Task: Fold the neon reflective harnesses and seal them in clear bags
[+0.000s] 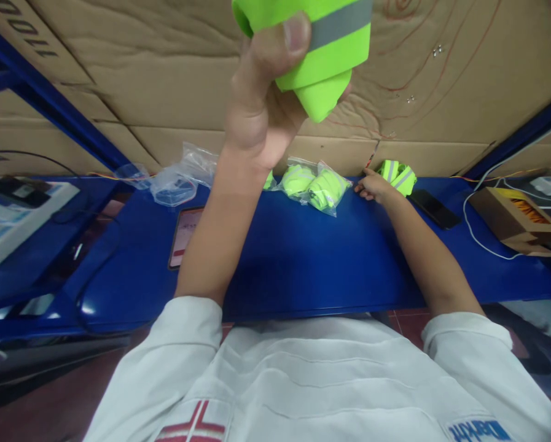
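My left hand (270, 92) is raised high in front of me, closed around a folded neon yellow-green reflective band (335, 49) with a grey stripe. Its thumb presses on the front of the fabric. At the back of the blue table, my right hand (371, 186) has its fingers curled together. A thin dark and red stick-like thing (371, 155) rises by its fingertips; whether it is held I cannot tell. Just right of that hand lies another neon reflective band (398, 176). To its left are neon pieces in clear plastic bags (324, 187).
Empty clear bags (176, 181) lie at the back left of the blue table (303, 258). A phone with a lit screen (183, 236) is partly under my left forearm. A dark phone (434, 209), a white cable and an open cardboard box (517, 218) are on the right. Cardboard (174, 80) walls the back.
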A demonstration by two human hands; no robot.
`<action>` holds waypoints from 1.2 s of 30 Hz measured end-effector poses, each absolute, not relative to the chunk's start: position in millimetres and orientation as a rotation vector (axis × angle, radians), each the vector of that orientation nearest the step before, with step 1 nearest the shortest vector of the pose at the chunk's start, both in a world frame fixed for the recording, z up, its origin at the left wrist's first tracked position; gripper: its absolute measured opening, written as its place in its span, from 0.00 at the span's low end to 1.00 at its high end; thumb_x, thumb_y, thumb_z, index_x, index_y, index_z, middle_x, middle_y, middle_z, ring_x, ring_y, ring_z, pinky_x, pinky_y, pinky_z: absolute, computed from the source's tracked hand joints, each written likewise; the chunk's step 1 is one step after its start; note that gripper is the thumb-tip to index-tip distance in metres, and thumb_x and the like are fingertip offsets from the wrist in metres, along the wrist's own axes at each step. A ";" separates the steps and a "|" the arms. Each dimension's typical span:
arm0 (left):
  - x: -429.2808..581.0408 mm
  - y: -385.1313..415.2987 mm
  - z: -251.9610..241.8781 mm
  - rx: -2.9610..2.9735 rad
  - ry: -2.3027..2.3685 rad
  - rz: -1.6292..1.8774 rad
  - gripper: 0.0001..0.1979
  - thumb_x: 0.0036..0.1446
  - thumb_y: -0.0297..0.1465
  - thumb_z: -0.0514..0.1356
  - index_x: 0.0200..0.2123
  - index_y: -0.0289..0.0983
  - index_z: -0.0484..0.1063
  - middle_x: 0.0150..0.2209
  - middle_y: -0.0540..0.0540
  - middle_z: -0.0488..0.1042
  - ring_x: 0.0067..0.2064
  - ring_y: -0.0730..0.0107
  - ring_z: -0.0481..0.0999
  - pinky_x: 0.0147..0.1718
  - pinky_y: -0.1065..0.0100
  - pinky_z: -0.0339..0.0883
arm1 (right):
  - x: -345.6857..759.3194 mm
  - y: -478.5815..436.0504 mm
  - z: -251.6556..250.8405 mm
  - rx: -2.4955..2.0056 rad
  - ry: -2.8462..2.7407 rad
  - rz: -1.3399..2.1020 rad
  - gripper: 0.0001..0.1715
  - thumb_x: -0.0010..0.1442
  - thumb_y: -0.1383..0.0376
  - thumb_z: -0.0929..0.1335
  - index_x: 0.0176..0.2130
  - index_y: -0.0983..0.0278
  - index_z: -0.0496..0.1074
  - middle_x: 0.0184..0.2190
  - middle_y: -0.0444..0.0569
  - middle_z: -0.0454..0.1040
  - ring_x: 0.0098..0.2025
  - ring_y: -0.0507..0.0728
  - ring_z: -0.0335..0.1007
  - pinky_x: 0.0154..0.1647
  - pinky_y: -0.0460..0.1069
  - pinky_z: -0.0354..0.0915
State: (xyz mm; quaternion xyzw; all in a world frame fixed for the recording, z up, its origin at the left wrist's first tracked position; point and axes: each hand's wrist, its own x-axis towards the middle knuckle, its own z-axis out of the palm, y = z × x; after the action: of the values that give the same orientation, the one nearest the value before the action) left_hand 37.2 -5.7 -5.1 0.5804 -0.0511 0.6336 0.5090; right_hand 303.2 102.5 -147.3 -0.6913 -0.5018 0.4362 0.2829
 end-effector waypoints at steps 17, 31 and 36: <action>34.1 -19.0 2.1 1.381 0.011 1.465 0.03 0.62 0.29 0.64 0.34 0.42 0.73 0.49 0.46 0.78 0.69 0.42 0.68 0.52 0.55 0.79 | 308.9 113.3 -155.8 -1.855 -1.401 1.164 0.54 0.67 0.78 0.65 0.80 0.66 0.37 0.25 0.42 0.71 0.18 0.47 0.57 0.16 0.39 0.49; 38.7 -20.0 2.4 1.451 0.105 1.500 0.14 0.50 0.39 0.72 0.39 0.44 0.75 0.51 0.45 0.75 0.69 0.36 0.67 0.51 0.51 0.76 | 308.7 123.1 -165.5 -1.885 -1.520 1.008 0.48 0.69 0.75 0.65 0.80 0.68 0.44 0.23 0.43 0.69 0.19 0.50 0.60 0.20 0.41 0.57; 42.2 -22.3 7.5 1.507 0.159 1.533 0.34 0.42 0.42 0.73 0.56 0.54 0.75 0.46 0.49 0.78 0.65 0.37 0.70 0.48 0.49 0.74 | 310.9 120.6 -166.3 -1.850 -1.505 1.052 0.52 0.68 0.76 0.64 0.81 0.68 0.37 0.24 0.42 0.71 0.20 0.50 0.64 0.18 0.41 0.58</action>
State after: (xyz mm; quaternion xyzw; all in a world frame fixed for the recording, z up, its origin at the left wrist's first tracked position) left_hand 42.2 -22.3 7.5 0.6159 0.0650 0.6264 0.4734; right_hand 310.9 120.6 -166.3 -0.6845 -0.5569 0.3893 0.2642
